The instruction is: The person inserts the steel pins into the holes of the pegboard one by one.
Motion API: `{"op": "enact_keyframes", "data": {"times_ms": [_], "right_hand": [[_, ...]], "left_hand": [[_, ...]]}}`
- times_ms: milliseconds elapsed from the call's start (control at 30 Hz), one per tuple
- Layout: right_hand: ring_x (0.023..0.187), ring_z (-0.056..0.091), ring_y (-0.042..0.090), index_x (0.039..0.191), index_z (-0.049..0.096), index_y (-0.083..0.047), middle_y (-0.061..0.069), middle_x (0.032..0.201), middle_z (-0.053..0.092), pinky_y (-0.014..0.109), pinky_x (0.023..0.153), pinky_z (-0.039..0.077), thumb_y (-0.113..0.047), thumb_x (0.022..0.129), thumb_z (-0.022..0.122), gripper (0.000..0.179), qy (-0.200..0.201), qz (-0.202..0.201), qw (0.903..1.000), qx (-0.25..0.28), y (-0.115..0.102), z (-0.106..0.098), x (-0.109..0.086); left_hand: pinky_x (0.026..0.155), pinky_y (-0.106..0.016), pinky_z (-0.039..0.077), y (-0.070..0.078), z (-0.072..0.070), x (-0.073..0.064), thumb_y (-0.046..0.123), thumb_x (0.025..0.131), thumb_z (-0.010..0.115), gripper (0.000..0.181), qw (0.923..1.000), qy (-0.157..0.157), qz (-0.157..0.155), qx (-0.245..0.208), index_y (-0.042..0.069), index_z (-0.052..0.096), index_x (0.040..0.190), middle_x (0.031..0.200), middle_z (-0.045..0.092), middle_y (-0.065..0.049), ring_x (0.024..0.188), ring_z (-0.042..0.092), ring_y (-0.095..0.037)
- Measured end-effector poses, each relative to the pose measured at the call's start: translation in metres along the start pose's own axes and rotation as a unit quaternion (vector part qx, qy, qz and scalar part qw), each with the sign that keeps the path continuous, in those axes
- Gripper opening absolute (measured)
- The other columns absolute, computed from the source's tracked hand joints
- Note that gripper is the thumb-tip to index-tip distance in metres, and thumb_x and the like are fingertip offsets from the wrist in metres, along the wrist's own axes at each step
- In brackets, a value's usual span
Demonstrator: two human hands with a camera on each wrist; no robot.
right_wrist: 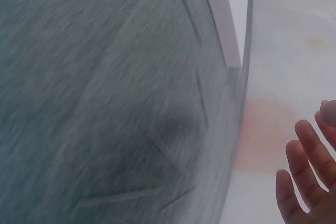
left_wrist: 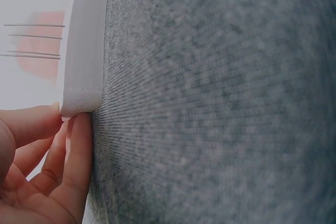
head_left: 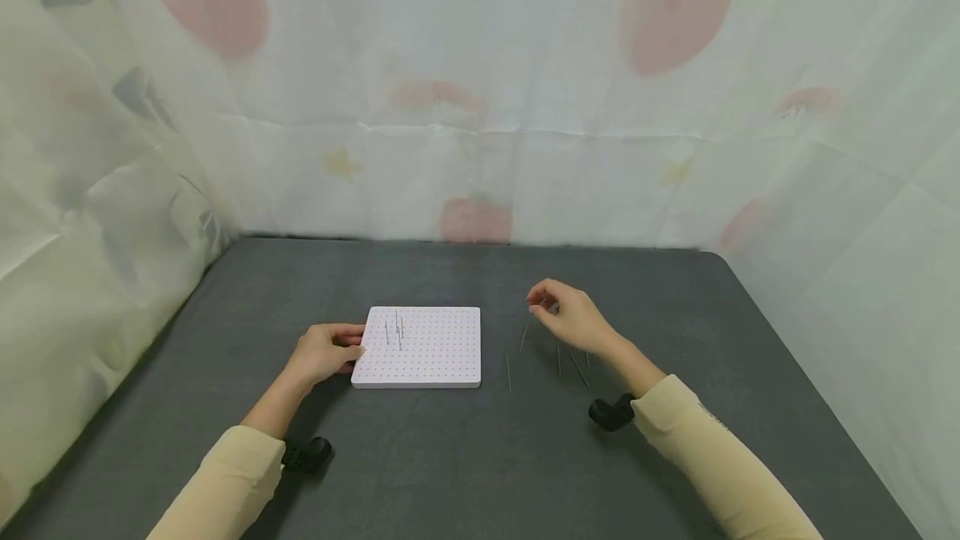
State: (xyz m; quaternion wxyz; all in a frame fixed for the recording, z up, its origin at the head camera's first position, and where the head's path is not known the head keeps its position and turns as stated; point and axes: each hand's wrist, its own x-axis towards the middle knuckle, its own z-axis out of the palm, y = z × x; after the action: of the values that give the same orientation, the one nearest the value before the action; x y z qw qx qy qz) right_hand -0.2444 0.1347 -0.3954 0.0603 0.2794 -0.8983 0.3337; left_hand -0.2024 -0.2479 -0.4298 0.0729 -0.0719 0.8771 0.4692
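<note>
Pegboard [head_left: 438, 357] on grey table [head_left: 450, 465], left fingers [left_wrist: 80, 150] gripping its edge, right fingers [right_wrist: 304, 174] — hold unclear, printed curtain [head_left: 525, 48]

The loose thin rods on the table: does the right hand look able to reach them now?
Probably yes. The right hand hovers near the loose rods, and nothing visible blocks the way; the white board lies to their left.

Left forearm [head_left: 251, 448]: slanted forward and inward.
Left hand [head_left: 320, 351]: grips, thumb set opposite the fingers, was its pose.
Right forearm [head_left: 675, 415]: angled inward.
Right hand [head_left: 568, 317]: hung raised, fingers loosely bent, thumb near the index finger.
</note>
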Motion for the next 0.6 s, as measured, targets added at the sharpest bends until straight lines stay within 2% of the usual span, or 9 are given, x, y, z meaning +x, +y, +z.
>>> {"op": "enact_keyframes", "data": {"times_ms": [233,600], "right_hand": [[0.086,0.058,0.016,0.107,0.061,-0.006,0.003,0.101,0.063,0.030,0.071,0.050,-0.017,0.091,0.057,0.019,0.007,0.021,0.9995,-0.021,0.013,-0.014,-0.015],[0.086,0.059,0.020,0.107,0.060,-0.003,0.006,0.100,0.063,0.034,0.071,0.050,-0.016,0.090,0.059,0.022,-0.016,0.056,0.9975,-0.040,0.030,-0.025,-0.041]], "left_hand": [[0.067,-0.032,0.056,0.000,-0.002,-0.001,0.004,0.085,0.061,0.043,1.0000,-0.001,0.002,-0.002,-0.001,0.053,0.127,0.109,0.059,-0.019,0.079,0.064,-0.016],[0.067,-0.032,0.056,-0.002,0.001,0.000,0.005,0.085,0.061,0.042,1.0000,0.001,0.001,0.002,-0.001,0.054,0.126,0.109,0.060,-0.019,0.080,0.065,-0.016]]}}
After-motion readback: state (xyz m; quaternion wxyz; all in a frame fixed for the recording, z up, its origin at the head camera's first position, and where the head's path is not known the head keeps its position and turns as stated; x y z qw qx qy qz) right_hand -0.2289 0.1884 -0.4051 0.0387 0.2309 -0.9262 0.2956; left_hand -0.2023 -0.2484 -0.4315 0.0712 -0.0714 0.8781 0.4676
